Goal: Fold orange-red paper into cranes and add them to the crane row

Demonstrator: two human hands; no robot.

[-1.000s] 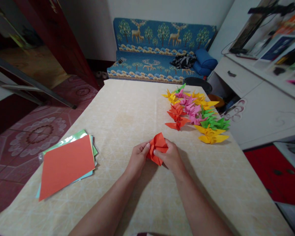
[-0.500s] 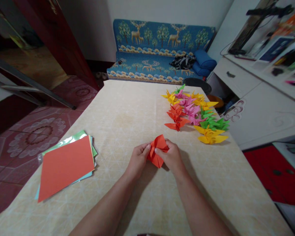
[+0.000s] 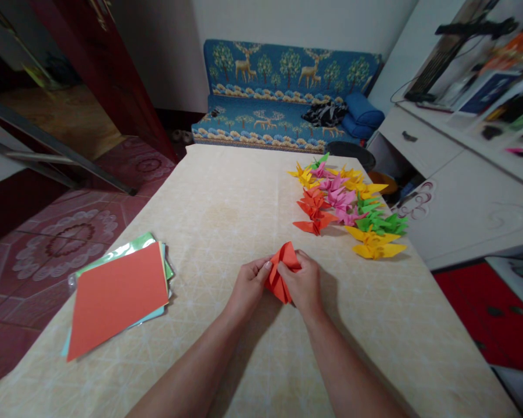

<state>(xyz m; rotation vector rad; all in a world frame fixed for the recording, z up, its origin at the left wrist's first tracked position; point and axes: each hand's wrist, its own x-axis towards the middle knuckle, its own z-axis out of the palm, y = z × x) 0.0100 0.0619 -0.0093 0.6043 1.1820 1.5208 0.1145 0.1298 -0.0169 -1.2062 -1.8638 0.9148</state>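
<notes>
A partly folded sheet of red origami paper (image 3: 282,289) is held between my two hands above the middle of the table. My left hand (image 3: 251,283) pinches its left edge, thumb on top. On the other side my right hand (image 3: 304,280) grips the paper, its thumb pressing near the centre crease. The fingers beneath the paper are hidden. Beyond my hands, to the right, lie several folded paper cranes: red cranes (image 3: 314,215), pink cranes (image 3: 340,197), green cranes (image 3: 381,222) and yellow cranes (image 3: 375,242).
A stack of coloured paper (image 3: 117,299), red on top, lies at the left of the cloth-covered table (image 3: 218,232). Behind the table stands a blue patterned sofa (image 3: 265,119). White drawers (image 3: 422,145) flank the right side, and a metal ladder (image 3: 61,157) leans at the left.
The red paper has narrowed as its sides are pressed closer together between my hands. My right thumb has shifted slightly. The view has tilted a little.
</notes>
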